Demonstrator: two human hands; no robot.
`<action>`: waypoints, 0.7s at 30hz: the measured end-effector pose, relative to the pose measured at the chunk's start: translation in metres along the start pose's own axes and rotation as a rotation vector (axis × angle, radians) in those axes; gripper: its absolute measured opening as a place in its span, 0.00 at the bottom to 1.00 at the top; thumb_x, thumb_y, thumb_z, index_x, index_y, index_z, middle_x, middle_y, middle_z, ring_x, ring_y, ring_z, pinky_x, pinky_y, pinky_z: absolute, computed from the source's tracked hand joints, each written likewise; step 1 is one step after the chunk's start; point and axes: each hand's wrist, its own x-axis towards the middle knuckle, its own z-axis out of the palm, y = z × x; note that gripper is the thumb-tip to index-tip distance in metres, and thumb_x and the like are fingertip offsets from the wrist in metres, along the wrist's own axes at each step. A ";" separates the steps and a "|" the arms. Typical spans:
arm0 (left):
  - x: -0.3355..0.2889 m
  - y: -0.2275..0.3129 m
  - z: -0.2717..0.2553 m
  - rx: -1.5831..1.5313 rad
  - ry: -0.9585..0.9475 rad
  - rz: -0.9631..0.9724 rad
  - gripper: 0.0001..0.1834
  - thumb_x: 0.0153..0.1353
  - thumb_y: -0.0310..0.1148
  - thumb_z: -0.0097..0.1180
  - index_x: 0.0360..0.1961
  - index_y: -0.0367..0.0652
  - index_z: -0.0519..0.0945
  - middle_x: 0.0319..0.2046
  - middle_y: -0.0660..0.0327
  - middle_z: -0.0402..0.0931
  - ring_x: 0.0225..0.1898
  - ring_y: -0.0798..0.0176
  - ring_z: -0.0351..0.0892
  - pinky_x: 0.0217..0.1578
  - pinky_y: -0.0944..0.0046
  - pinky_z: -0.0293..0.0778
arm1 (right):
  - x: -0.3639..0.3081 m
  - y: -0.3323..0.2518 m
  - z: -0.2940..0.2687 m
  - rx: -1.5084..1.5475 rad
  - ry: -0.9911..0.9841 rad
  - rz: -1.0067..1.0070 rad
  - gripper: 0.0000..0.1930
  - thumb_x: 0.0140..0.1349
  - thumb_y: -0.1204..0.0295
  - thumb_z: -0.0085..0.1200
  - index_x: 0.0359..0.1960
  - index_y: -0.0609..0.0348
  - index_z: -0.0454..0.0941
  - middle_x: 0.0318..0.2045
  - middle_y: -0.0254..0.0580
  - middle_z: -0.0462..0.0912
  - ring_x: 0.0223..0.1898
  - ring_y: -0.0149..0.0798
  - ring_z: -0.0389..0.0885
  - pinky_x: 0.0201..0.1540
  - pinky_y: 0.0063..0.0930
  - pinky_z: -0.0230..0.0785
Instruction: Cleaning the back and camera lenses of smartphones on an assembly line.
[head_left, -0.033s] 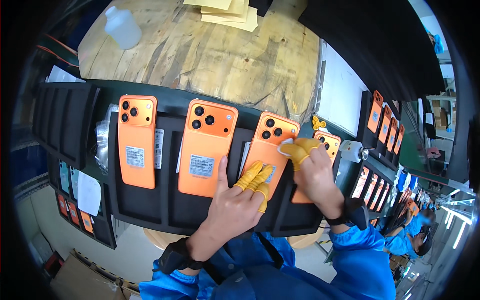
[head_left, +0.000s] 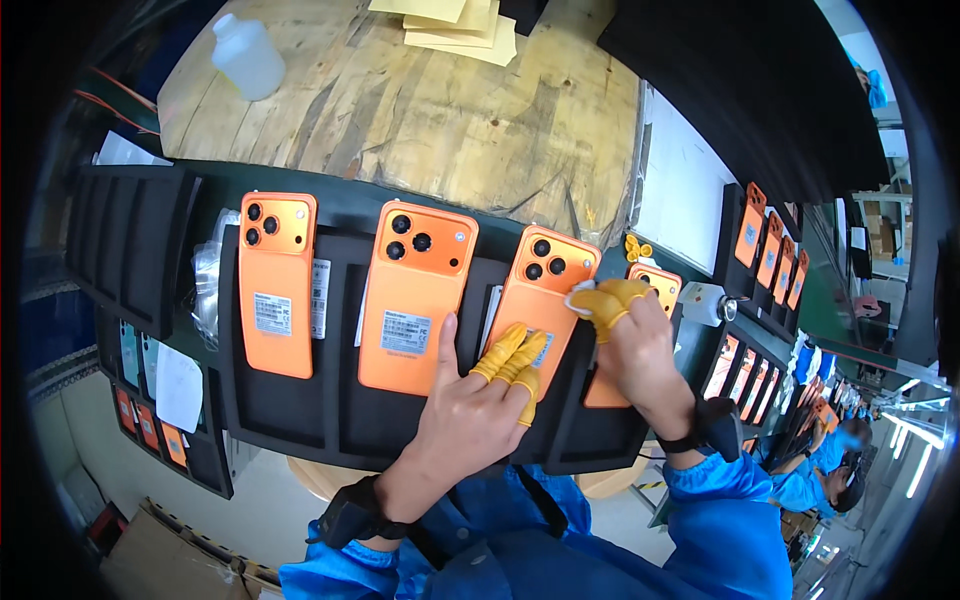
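Note:
Several orange phones lie back up in a row on a black foam tray (head_left: 385, 440). My left hand (head_left: 468, 405) rests on the third phone (head_left: 532, 298), its yellow-cotted fingers stretched over the lower label and the thumb pointing up beside the second phone (head_left: 415, 290). At the third phone's right edge, below the cameras, my right hand (head_left: 635, 345) pinches a small white wipe (head_left: 578, 298) in yellow finger cots. The fourth phone (head_left: 607, 390) is mostly hidden under that hand. On the left lies the first phone (head_left: 275, 270).
A wooden board (head_left: 400, 110) behind the tray carries a white plastic bottle (head_left: 248, 60) and yellow paper sheets (head_left: 470, 25). A clear bottle (head_left: 705, 300) and loose yellow finger cots (head_left: 637, 248) sit at the right. More phone trays (head_left: 740, 270) stand beyond, near another person (head_left: 820, 465).
My right hand has shifted slightly to the right with the wipe. The left hand stays on the phone.

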 end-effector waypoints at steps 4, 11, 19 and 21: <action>0.001 0.001 0.003 0.014 0.001 0.020 0.05 0.50 0.31 0.57 0.24 0.41 0.80 0.20 0.58 0.80 0.33 0.64 0.83 0.63 0.27 0.38 | 0.015 -0.008 -0.006 0.143 0.121 0.044 0.26 0.34 0.88 0.54 0.41 0.57 0.79 0.36 0.46 0.77 0.36 0.49 0.75 0.41 0.37 0.69; 0.002 0.002 -0.002 0.034 -0.100 -0.007 0.05 0.50 0.31 0.57 0.23 0.42 0.81 0.13 0.62 0.73 0.20 0.65 0.77 0.63 0.28 0.40 | 0.063 -0.024 0.022 0.077 0.096 0.063 0.13 0.40 0.84 0.56 0.32 0.65 0.76 0.27 0.49 0.73 0.29 0.51 0.72 0.32 0.39 0.67; 0.002 0.003 0.001 -0.004 -0.028 -0.008 0.04 0.50 0.31 0.57 0.26 0.43 0.80 0.13 0.62 0.74 0.19 0.65 0.77 0.64 0.30 0.39 | 0.071 -0.014 0.026 -0.068 0.211 0.360 0.07 0.49 0.79 0.61 0.29 0.63 0.76 0.24 0.50 0.75 0.25 0.52 0.75 0.27 0.40 0.67; 0.002 0.003 -0.001 -0.007 -0.048 -0.014 0.04 0.50 0.31 0.57 0.26 0.43 0.80 0.14 0.62 0.74 0.20 0.65 0.77 0.64 0.30 0.39 | 0.065 -0.011 0.019 -0.024 0.217 0.396 0.06 0.48 0.79 0.60 0.26 0.64 0.74 0.24 0.50 0.75 0.26 0.53 0.75 0.28 0.41 0.67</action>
